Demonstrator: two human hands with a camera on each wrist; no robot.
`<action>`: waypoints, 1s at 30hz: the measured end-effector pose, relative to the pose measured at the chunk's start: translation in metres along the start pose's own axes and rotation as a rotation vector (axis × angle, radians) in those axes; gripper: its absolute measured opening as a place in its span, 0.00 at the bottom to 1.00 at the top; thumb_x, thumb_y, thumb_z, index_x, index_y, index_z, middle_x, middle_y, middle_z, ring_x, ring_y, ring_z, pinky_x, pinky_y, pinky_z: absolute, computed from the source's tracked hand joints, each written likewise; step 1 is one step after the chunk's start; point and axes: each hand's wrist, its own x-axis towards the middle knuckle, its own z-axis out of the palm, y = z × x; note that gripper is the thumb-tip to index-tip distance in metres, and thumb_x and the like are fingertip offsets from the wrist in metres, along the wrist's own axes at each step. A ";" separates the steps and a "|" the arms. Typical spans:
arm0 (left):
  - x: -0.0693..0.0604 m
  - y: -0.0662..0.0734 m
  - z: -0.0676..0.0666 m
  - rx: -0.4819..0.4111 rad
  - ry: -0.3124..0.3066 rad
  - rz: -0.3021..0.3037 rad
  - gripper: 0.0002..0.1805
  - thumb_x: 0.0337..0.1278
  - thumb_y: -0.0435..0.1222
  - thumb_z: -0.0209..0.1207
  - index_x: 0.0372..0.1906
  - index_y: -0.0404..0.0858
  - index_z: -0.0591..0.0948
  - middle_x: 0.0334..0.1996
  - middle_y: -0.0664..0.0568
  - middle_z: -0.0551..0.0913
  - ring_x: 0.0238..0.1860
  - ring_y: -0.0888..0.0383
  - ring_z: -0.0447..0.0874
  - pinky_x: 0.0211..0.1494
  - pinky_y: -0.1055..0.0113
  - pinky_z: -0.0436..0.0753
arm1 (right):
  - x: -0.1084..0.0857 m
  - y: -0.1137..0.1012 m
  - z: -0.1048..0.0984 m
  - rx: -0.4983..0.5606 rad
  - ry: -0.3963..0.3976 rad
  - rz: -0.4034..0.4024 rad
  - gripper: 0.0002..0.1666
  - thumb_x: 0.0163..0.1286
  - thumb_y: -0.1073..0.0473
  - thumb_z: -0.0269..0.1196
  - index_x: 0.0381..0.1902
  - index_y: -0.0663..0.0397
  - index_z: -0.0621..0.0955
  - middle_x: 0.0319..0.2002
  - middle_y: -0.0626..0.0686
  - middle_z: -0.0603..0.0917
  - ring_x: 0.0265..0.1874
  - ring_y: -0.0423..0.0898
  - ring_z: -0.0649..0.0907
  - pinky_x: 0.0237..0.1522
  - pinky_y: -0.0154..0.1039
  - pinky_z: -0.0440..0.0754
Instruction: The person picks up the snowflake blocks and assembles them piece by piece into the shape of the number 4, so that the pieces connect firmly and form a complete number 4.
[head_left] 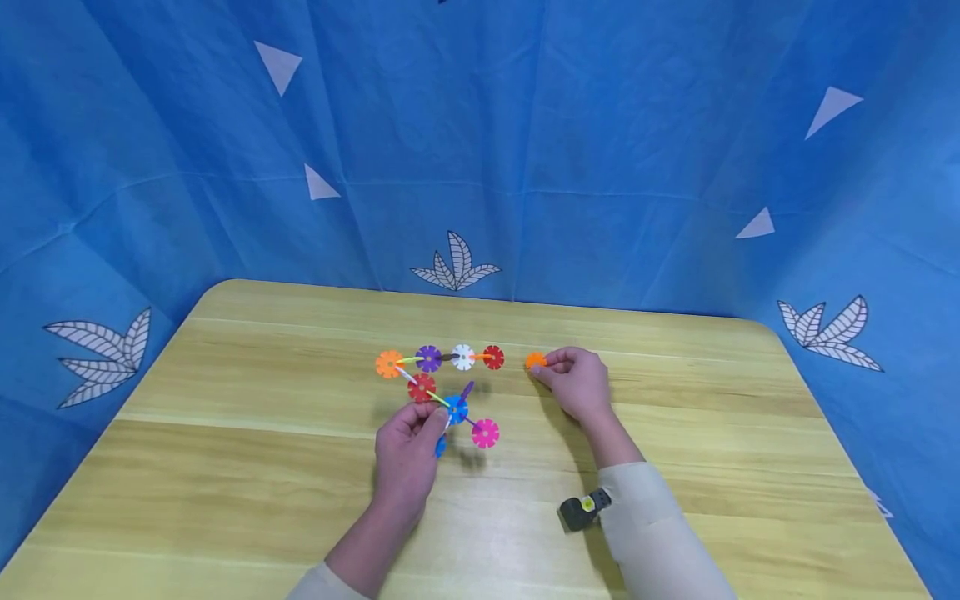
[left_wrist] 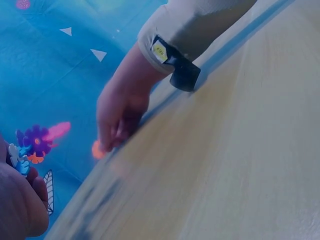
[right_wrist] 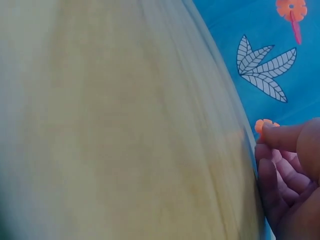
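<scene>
Notched plastic discs, joined at their slots, form a bent chain in front of me in the head view. Its left bend has an orange disc [head_left: 389, 364]; a purple disc [head_left: 429, 358], a white disc [head_left: 462, 357] and a red disc [head_left: 493, 357] run along the top. My left hand [head_left: 408, 454] pinches the lower part near a blue disc [head_left: 454, 409], partly covering another blue disc. A pink disc [head_left: 485, 433] sticks out to the right. Between thumb and fingers, my right hand [head_left: 581, 383] pinches a loose orange disc [head_left: 536, 360], apart from the chain's red end.
A wooden table [head_left: 712, 400] with rounded far corners lies under both hands. Behind it hangs a blue curtain [head_left: 480, 125] with white triangles and leaf prints. A black wrist device [head_left: 579, 512] sits at the right sleeve's cuff.
</scene>
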 end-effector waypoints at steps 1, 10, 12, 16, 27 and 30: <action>0.000 0.000 0.000 -0.001 0.000 0.000 0.04 0.63 0.29 0.62 0.35 0.30 0.81 0.26 0.48 0.77 0.27 0.59 0.71 0.26 0.73 0.73 | -0.001 0.000 0.000 0.007 0.000 0.001 0.13 0.62 0.53 0.73 0.37 0.55 0.84 0.31 0.52 0.84 0.30 0.49 0.80 0.33 0.42 0.77; 0.000 0.000 0.000 -0.010 -0.009 0.007 0.04 0.63 0.29 0.62 0.35 0.30 0.81 0.26 0.48 0.77 0.26 0.59 0.70 0.25 0.73 0.72 | -0.017 0.000 -0.004 0.090 0.006 -0.016 0.12 0.62 0.57 0.73 0.38 0.57 0.84 0.28 0.52 0.85 0.27 0.48 0.82 0.30 0.40 0.79; 0.000 0.000 0.000 -0.006 -0.008 0.005 0.04 0.63 0.29 0.62 0.35 0.30 0.81 0.25 0.48 0.76 0.26 0.59 0.70 0.25 0.73 0.72 | -0.020 0.000 -0.005 0.117 0.008 -0.019 0.11 0.62 0.58 0.73 0.38 0.58 0.85 0.28 0.52 0.85 0.26 0.47 0.83 0.29 0.38 0.80; -0.001 0.000 0.001 -0.001 -0.011 0.000 0.04 0.63 0.29 0.62 0.35 0.29 0.81 0.25 0.48 0.76 0.26 0.59 0.70 0.25 0.73 0.72 | -0.030 -0.003 -0.009 0.188 0.009 -0.013 0.11 0.62 0.59 0.73 0.37 0.59 0.84 0.27 0.53 0.86 0.26 0.49 0.85 0.28 0.36 0.81; -0.004 0.002 0.005 -0.003 -0.038 -0.024 0.05 0.64 0.30 0.62 0.35 0.30 0.81 0.26 0.48 0.76 0.27 0.59 0.70 0.26 0.73 0.73 | -0.059 -0.023 -0.023 0.405 -0.016 0.011 0.11 0.63 0.64 0.72 0.40 0.63 0.82 0.31 0.58 0.87 0.34 0.59 0.87 0.35 0.41 0.86; -0.004 0.002 0.006 0.000 -0.045 -0.028 0.05 0.64 0.30 0.62 0.35 0.30 0.82 0.26 0.48 0.77 0.27 0.59 0.71 0.26 0.73 0.73 | -0.065 -0.030 -0.026 0.451 -0.020 -0.007 0.11 0.63 0.66 0.71 0.41 0.64 0.82 0.31 0.58 0.87 0.34 0.61 0.87 0.36 0.41 0.87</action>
